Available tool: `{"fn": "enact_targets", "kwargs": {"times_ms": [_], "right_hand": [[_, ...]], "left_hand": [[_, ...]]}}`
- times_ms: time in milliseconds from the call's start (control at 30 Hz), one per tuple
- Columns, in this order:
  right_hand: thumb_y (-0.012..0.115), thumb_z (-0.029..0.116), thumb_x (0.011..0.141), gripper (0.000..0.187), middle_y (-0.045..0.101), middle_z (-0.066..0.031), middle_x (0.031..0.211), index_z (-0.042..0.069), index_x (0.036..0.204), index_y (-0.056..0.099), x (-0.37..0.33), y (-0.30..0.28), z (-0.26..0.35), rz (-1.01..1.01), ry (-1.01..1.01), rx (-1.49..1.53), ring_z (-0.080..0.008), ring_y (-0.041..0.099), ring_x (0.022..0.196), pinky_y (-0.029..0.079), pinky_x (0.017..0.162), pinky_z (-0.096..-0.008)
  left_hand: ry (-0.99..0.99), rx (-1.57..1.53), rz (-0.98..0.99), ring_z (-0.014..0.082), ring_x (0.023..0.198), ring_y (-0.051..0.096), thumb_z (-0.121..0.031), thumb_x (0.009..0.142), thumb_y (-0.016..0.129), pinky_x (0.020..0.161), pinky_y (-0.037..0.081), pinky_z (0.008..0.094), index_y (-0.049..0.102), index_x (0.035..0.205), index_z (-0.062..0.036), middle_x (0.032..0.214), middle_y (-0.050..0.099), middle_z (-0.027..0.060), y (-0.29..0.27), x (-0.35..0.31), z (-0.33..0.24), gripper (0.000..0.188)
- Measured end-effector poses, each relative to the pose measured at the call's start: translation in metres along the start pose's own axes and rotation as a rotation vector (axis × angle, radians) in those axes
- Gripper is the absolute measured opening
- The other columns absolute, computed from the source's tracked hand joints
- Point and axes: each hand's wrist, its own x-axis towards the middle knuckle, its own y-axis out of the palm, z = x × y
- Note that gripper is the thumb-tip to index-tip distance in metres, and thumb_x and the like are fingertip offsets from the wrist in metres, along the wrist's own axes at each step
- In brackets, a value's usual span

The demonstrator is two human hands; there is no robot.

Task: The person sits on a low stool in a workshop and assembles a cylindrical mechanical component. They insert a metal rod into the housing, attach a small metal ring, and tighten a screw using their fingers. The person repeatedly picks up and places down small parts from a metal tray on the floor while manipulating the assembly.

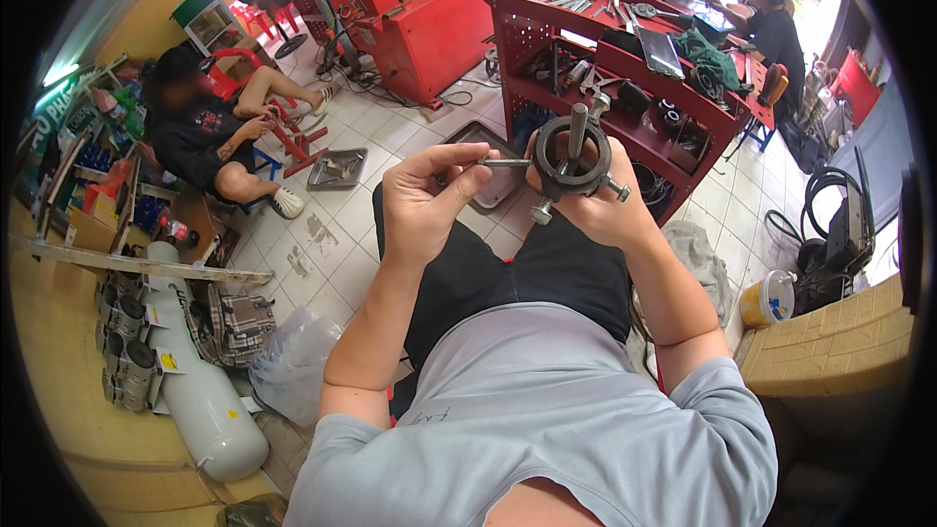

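My right hand (610, 213) is wrapped round the underside of a dark metal ring with bolts (557, 179), held up above my lap. Several bolts stick out from its rim, and a thick grey rod (578, 132) stands up through its opening. To the left of the ring, my left hand (434, 193) pinches a thin metal rod (505, 163) between thumb and fingers. That rod points at the ring's left side; whether its tip goes into the ring I cannot tell. The fingers of my right hand are partly hidden behind the ring.
Ahead stands a red tool cart (605, 34) with wrenches and a tablet (659, 49) on top. Metal trays (338, 169) lie on the tiled floor. One person (200, 132) sits at the left with a red frame; another (776, 29) is at the far right. A grey cylinder (210, 410) lies at the left.
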Motion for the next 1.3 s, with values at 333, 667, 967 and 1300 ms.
{"fn": "enact_targets", "kwargs": {"times_ms": [333, 667, 967, 1300], "right_hand": [[0.064, -0.001, 0.072, 0.016, 0.061, -0.0039, 0.08, -0.001, 0.086, 0.058, -0.002, 0.003, -0.003, -0.029, -0.001, -0.003, -0.0101, 0.056, 0.072, 0.048, 0.066, -0.0252], [0.065, 0.005, 0.08, 0.017, 0.061, -0.005, 0.079, -0.002, 0.093, 0.056, -0.002, 0.002, -0.004, -0.026, 0.038, 0.016, -0.0102, 0.058, 0.071, 0.05, 0.068, -0.0259], [0.064, 0.006, 0.081, 0.016, 0.061, -0.0051, 0.077, -0.002, 0.092, 0.056, -0.001, 0.003, -0.005, -0.007, 0.014, 0.012, -0.0103, 0.059, 0.072, 0.05, 0.068, -0.0257], [0.062, 0.005, 0.08, 0.014, 0.06, -0.004, 0.078, 0.0, 0.092, 0.057, -0.002, 0.011, -0.003, -0.071, 0.091, 0.317, -0.0117, 0.057, 0.07, 0.049, 0.066, -0.0275]], "left_hand": [[-0.036, 0.069, -0.022, 0.0012, 0.06, 0.042, -0.001, 0.079, 0.074, 0.055, 0.035, 0.0166, 0.07, 0.098, 0.0001, 0.074, 0.061, -0.0029, -0.002, -0.001, 0.0, 0.019], [0.077, 0.037, 0.008, 0.0032, 0.063, 0.042, 0.004, 0.075, 0.074, 0.055, 0.033, 0.0181, 0.071, 0.096, -0.001, 0.087, 0.063, 0.0019, 0.002, 0.0, 0.0, 0.022], [0.088, -0.003, 0.011, 0.0029, 0.064, 0.044, 0.007, 0.075, 0.073, 0.057, 0.035, 0.017, 0.071, 0.092, -0.0016, 0.093, 0.063, 0.0033, 0.002, -0.002, -0.003, 0.019], [0.13, -0.013, 0.018, 0.003, 0.068, 0.04, 0.006, 0.076, 0.071, 0.062, 0.035, 0.0157, 0.057, 0.111, -0.0016, 0.094, 0.051, 0.0012, 0.0, 0.0, 0.004, 0.039]]}}
